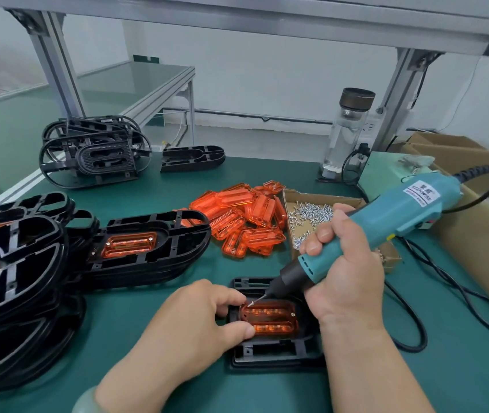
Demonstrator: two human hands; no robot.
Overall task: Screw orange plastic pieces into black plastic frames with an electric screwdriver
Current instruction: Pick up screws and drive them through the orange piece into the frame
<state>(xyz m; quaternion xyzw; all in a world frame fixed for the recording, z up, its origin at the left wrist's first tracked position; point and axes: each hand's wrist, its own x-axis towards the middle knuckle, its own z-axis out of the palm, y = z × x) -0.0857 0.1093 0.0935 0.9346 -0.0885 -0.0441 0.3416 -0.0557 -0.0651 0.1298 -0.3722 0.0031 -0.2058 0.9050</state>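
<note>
A black plastic frame [270,353] lies on the green mat in front of me, with an orange piece [270,318] seated in its middle. My left hand [198,320] holds the frame and piece at their left end, thumb pressing on the orange piece's lower edge. My right hand [341,263] grips a teal electric screwdriver [386,222], tilted down to the left. Its bit carries a small screw at the orange piece's upper left corner. A screw head shows at the piece's right end.
A pile of loose orange pieces [246,219] lies mid-table beside an open cardboard box of screws [312,216]. Stacked frames with orange pieces [136,248] fill the left; bare black frames [94,153] sit behind. A clear bottle [344,135] and the screwdriver's black cable [446,293] are right.
</note>
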